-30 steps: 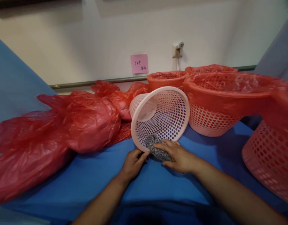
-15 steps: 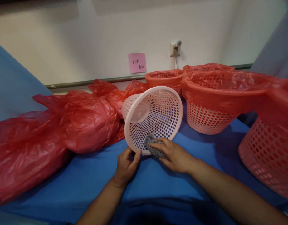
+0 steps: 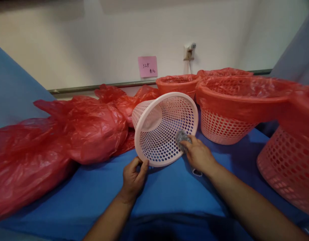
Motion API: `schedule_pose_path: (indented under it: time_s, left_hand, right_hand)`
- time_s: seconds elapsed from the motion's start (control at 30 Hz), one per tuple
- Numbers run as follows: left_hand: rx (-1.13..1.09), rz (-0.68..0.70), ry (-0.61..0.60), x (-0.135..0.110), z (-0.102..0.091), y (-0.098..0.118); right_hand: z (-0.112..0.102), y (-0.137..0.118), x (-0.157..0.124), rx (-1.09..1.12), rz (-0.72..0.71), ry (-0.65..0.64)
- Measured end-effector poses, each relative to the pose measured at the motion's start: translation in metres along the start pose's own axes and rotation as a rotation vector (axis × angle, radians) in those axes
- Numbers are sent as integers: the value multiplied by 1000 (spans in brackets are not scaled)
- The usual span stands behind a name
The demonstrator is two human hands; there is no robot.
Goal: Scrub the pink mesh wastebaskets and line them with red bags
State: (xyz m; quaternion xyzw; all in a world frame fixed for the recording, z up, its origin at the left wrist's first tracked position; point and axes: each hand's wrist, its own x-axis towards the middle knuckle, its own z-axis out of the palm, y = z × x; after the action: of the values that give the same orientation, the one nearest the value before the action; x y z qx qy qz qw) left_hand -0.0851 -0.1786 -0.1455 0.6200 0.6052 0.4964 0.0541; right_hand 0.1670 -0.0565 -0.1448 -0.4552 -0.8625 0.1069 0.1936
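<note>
A pale pink perforated plastic basket (image 3: 154, 147) lies tipped on its side on the blue-covered table (image 3: 164, 197), its mouth turned toward me. My left hand (image 3: 134, 174) pinches the lower left of its rim between thumb and fingers. In my right hand (image 3: 199, 154) is a grey cloth (image 3: 182, 140), pressed to the inside of the basket near the lower right rim. Just below that hand, a small dark piece with a white edge (image 3: 197, 172) shows on the table; what it is I cannot make out.
Filled red plastic bags (image 3: 94, 130) lie along the left. On the right stand several pink baskets lined with red bags, one (image 3: 226, 127) close beside the tipped basket and another (image 3: 290, 167) nearer me. A pink note (image 3: 147, 66) and a socket (image 3: 188, 53) are on the wall behind.
My right hand has moved the grey cloth right and slightly up along the inside of the rim. My left hand keeps its hold, and the basket has shifted very slightly.
</note>
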Motion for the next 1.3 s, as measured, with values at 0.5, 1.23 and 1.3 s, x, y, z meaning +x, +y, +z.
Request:
schedule_pose_path:
  time_s: [0.5,1.23,1.3]
  left_hand:
    - [-61,-8,147,-5,-3,-10]
    - [-89,-112,136,-2,-3,-5]
    - [-92,-122,62,0,-2,-3]
  right_hand:
    - [-1,2,1,84,-27,-7]
    - [0,9,4,-41,44,32]
    - [3,7,3,-36,9,30]
